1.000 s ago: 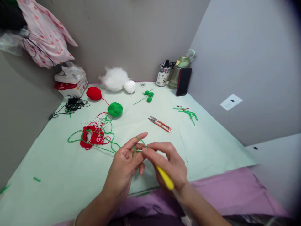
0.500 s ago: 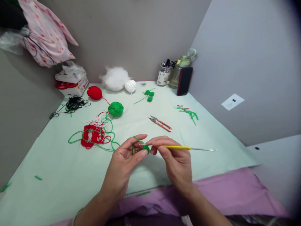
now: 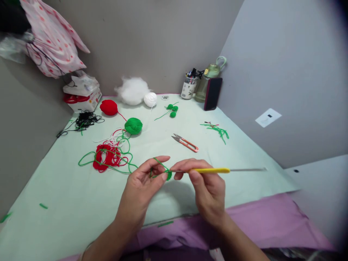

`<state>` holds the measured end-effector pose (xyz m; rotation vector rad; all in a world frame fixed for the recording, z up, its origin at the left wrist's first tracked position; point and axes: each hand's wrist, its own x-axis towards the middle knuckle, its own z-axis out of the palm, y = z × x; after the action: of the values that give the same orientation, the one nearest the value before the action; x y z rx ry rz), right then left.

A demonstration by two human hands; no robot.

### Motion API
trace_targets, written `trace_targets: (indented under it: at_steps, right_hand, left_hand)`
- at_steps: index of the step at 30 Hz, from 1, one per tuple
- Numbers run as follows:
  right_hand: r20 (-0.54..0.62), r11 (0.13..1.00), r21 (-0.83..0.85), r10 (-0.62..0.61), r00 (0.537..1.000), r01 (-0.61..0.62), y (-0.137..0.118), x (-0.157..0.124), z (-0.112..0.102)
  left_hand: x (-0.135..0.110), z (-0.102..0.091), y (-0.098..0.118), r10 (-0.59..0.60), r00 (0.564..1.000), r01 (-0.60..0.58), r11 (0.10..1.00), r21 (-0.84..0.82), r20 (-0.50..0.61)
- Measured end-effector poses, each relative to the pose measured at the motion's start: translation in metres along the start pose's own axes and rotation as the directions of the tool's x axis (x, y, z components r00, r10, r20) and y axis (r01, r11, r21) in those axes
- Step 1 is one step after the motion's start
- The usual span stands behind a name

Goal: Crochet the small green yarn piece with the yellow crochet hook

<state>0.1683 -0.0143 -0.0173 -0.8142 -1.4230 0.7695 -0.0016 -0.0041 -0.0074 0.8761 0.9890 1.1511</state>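
My left hand (image 3: 143, 188) pinches a small green crochet piece (image 3: 169, 175) between thumb and fingers, with green yarn (image 3: 159, 164) looped over the raised forefinger. My right hand (image 3: 208, 186) grips a crochet hook (image 3: 214, 170) by its yellow handle; the hook lies level, its tip in the green piece and its metal end pointing right. The yarn trails left across the table to a green yarn ball (image 3: 133, 125).
On the pale green table (image 3: 67, 203) lie a red yarn tangle (image 3: 107, 157), red snips (image 3: 185, 143), green scraps (image 3: 217, 130), black thread (image 3: 83, 120), a red ball (image 3: 108, 107), a white ball (image 3: 150, 99), stuffing (image 3: 132, 90), a pen cup (image 3: 189, 87), a bottle (image 3: 208, 78) and a phone (image 3: 212, 93).
The hook swung from pointing down toward me to lying level, pointing right. My right hand has since drawn it slightly rightward, while my left hand kept its pinch on the green piece.
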Motion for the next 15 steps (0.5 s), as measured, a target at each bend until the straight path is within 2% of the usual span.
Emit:
trace_targets:
  at_steps: [3, 5, 8, 10, 12, 15]
  right_hand:
    - [0.123, 0.942, -0.213, -0.236, 0.964, 0.258, -0.001, 0.0, 0.0]
    - [0.182, 0.87, -0.322, -0.33, 0.926, 0.374, 0.0, -0.002, 0.0]
    - [0.231, 0.756, -0.487, -0.371, 0.899, 0.437, 0.001, -0.005, 0.002]
    - [0.257, 0.702, -0.557, -0.363, 0.896, 0.444, 0.0, -0.007, 0.003]
    - [0.217, 0.747, -0.524, -0.349, 0.912, 0.41, -0.002, -0.006, 0.004]
    - [0.012, 0.936, -0.273, -0.229, 0.973, 0.223, -0.002, -0.002, 0.004]
  left_hand:
    - [0.0, -0.001, -0.002, 0.028, 0.999, -0.027, 0.999, 0.035, -0.027]
    - [0.0, -0.001, -0.003, 0.044, 0.998, -0.042, 0.998, 0.036, -0.046]
    - [-0.001, 0.002, 0.0, -0.002, 1.0, 0.001, 0.999, -0.053, -0.016]
    - [0.0, 0.004, 0.003, -0.101, 0.993, 0.109, 0.98, -0.168, 0.054]
    - [0.001, 0.004, 0.006, -0.205, 0.968, 0.237, 0.933, -0.269, 0.142]
    - [0.003, 0.004, 0.01, -0.252, 0.953, 0.295, 0.896, -0.331, 0.167]
